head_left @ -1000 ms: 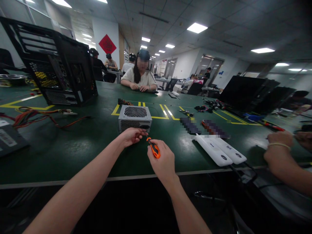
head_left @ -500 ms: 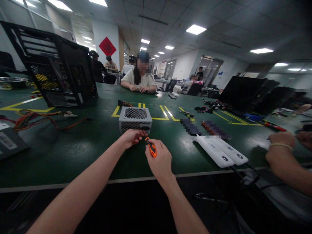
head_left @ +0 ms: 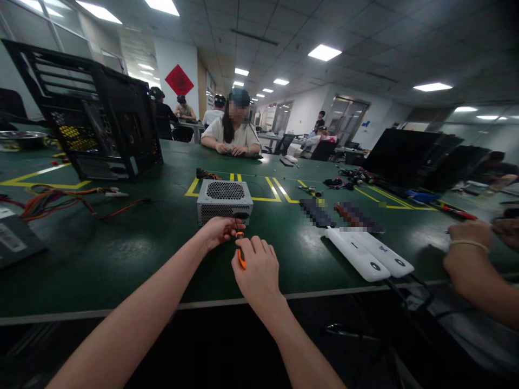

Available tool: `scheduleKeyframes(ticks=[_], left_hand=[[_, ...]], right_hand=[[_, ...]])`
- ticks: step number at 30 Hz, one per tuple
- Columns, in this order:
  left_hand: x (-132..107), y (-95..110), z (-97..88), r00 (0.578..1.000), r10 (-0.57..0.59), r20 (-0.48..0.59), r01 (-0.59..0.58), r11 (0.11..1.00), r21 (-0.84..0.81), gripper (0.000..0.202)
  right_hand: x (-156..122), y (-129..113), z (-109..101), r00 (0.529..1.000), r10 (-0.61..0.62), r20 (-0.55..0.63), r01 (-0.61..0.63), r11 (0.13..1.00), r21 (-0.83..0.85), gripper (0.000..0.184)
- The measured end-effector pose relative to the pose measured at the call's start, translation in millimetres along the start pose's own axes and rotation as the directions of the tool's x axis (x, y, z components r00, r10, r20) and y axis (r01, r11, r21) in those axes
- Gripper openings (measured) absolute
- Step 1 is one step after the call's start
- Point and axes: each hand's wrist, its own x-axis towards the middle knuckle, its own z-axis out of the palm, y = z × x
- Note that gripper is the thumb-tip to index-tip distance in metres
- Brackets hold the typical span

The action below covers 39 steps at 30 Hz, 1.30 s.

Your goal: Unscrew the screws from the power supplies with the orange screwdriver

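Observation:
A grey metal computer power supply [head_left: 224,199] sits on the green table in front of me, its perforated grille upward and a black socket on the side facing me. My right hand [head_left: 257,267] is wrapped round the orange and black handle of a screwdriver [head_left: 241,258]. The thin shaft points away from me, towards the power supply's lower front. Close against that front, my left hand [head_left: 220,231] has its fingers curled together beside the shaft; what they pinch, if anything, is too small to make out.
A black computer case [head_left: 101,113] stands at the left. Below it lie coloured cables [head_left: 60,202] and another power supply [head_left: 16,237]. White power banks [head_left: 357,251] rest at right, near a neighbour's hand [head_left: 470,237]. Across the table sits another person [head_left: 231,129].
My right hand has shifted slightly left and down, and the screwdriver handle now points more nearly straight at me. My left hand stays at the power supply's front.

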Motion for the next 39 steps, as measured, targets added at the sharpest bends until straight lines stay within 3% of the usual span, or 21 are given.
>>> scheduleKeyframes(ticks=[3,8,15,21,28,34,39], left_hand=[[-1,0,0.6,1.0,0.009,-0.005,-0.008,1.0,0.009,0.021],[-4,1,2.4,1.0,0.022,-0.013,-0.022,0.999,0.028,0.022],[-2,-1,2.9,0.999,0.044,-0.018,-0.042,0.997,0.063,0.019],[1,-5,0.4,0.996,0.082,-0.026,-0.078,0.989,0.128,0.021],[2,-5,1.1,0.995,0.092,-0.035,-0.086,0.985,0.149,0.023],[4,-7,0.7,0.994,0.1,-0.049,-0.093,0.987,0.13,0.024],[5,-7,0.9,0.993,0.101,-0.061,-0.092,0.986,0.137,0.024]], right_hand=[[-1,-1,1,0.999,-0.033,0.006,0.033,0.999,-0.005,0.016],[-3,-1,3,0.998,0.046,0.034,-0.05,0.993,0.108,0.029],[-3,2,3,0.997,-0.013,0.073,0.009,0.999,0.048,0.018],[-1,6,7,0.999,0.03,0.03,-0.035,0.98,0.196,0.026],[-3,12,8,0.998,-0.058,0.022,0.054,0.989,0.14,0.018],[-2,13,7,1.0,0.005,-0.029,0.004,0.961,0.275,0.023],[-4,17,7,0.995,-0.093,-0.023,0.095,0.975,0.199,0.019]])
